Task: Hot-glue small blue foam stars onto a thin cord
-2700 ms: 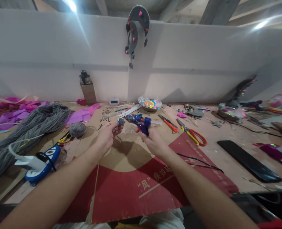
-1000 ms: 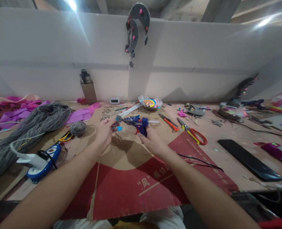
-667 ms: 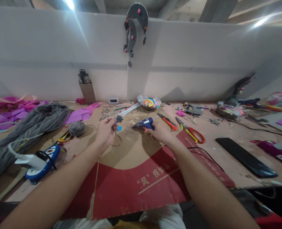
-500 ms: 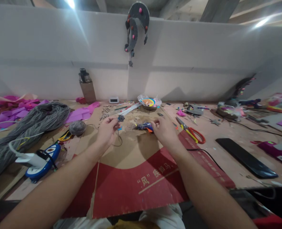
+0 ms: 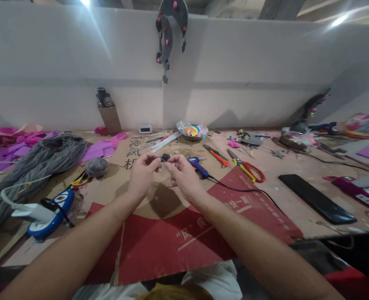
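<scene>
Left forearm [image 5: 81, 241] and right forearm [image 5: 243, 233], both bare, are angling inward from the bottom corners. Left hand [image 5: 143, 173] and right hand [image 5: 183, 177] are almost meeting fingertip to fingertip, each pinching thumb against index (right's remaining fingers are curling underneath).

A smooth, pale grey partition wall [image 5: 250, 50] spans the view behind a worn, pinkish tabletop [image 5: 275, 166]. A thin vertical seam [image 5: 163, 106] marks its lower part near the middle, and a darker horizontal band [image 5: 128, 83] crosses it. Above its top edge show grey, slanting beams [image 5: 278, 9]. A bright white light [image 5: 340, 20] glares at upper right, another at upper left.
</scene>
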`<state>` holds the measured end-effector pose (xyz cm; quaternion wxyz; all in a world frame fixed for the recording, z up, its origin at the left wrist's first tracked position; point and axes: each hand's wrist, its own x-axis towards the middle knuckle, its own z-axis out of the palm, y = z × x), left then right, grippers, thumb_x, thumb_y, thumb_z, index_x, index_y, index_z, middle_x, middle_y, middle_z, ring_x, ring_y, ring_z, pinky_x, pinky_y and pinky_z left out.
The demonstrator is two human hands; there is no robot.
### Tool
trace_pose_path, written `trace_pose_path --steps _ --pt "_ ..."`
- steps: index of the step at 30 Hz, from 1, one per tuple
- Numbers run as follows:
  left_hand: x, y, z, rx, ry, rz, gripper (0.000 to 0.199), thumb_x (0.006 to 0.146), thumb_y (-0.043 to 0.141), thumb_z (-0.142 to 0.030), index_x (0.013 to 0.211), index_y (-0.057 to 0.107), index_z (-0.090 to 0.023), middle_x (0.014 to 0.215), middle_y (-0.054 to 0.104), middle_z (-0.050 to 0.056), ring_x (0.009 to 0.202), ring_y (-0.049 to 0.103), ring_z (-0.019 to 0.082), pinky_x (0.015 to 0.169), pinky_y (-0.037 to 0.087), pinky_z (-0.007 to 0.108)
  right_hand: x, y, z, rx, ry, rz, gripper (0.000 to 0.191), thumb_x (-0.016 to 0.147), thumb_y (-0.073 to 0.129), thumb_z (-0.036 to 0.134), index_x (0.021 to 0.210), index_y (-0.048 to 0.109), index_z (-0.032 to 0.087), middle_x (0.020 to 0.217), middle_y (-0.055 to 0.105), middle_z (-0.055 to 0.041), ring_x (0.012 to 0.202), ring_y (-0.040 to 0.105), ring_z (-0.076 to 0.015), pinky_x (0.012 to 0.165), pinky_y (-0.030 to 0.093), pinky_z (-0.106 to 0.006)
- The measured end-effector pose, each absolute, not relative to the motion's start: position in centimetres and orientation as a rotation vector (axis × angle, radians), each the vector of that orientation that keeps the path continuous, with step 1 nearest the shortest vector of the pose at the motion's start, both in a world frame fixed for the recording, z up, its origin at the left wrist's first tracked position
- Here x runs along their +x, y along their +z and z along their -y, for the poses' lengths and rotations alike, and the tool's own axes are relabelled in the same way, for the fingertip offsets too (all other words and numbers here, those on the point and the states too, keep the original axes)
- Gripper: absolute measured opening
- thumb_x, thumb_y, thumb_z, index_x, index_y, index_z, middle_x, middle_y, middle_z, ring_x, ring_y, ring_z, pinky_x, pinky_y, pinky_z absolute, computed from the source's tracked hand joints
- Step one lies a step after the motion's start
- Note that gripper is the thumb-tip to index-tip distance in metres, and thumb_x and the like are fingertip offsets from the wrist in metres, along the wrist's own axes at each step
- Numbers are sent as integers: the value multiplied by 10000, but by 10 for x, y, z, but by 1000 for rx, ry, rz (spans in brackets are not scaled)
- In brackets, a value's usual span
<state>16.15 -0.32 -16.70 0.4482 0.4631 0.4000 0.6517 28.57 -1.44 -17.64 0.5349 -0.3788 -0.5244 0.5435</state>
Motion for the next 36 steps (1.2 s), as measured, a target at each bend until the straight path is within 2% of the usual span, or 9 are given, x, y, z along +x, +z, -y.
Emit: trace_pose_path --steps 4,8,14,20,25,27,31,36 --pt "167 -169 5 896 1542 -859 104 649 700 -148 693 608 -167 646 596 -19 598 558 97 606 441 233 288 -175 12 -1013 1093 1351 145 778 584 326 792 507 204 668 511 48 528 412 -85 479 341 -207" --pt "168 -169 8 827 1519 -807 132 635 717 -141 704 605 -161 705 636 -6 652 602 108 689 482 261 288 -176 9 -1044 1029 1335 150 760 601 329 747 521 203 623 503 44 539 432 -101 491 350 -221" --pt "169 -173 9 848 1505 -805 122 644 725 -162 702 618 -161 676 622 -11 638 584 98 687 462 246 289 -182 4 -1030 1133 1226 239 717 648 397 691 498 213 524 429 75 448 361 -87 431 301 -221" --pt "170 -179 10 900 1513 -897 116 648 730 -192 721 643 -168 740 629 -5 699 575 104 672 428 231 288 -181 4 -984 1335 1058 303 673 689 378 676 435 214 444 341 120 366 250 -50 360 186 -192" --pt "170 -183 9 939 1513 -922 113 661 716 -209 727 633 -171 740 624 -9 703 565 104 670 407 226 288 -178 6 -979 1388 1003 320 661 700 336 844 462 225 488 373 136 370 241 -42 339 167 -168" --pt "172 -184 9 966 1516 -920 107 664 707 -208 719 624 -167 721 615 -10 687 555 103 671 404 230 288 -177 7 -972 1410 1021 293 668 679 316 867 490 214 501 404 128 373 230 -36 343 157 -169" --pt "174 -182 11 1011 1469 -915 94 674 675 -207 681 598 -152 648 580 -13 627 521 97 642 393 233 288 -177 7 -1002 1415 1061 172 669 632 273 755 509 189 502 452 101 381 256 -30 368 167 -180" --pt "173 -178 14 953 1364 -888 138 656 652 -185 781 628 -131 728 630 20 665 564 108 667 414 242 292 -179 3 -1043 1391 1049 155 664 613 258 716 482 192 459 379 118 387 253 -36 398 182 -189"
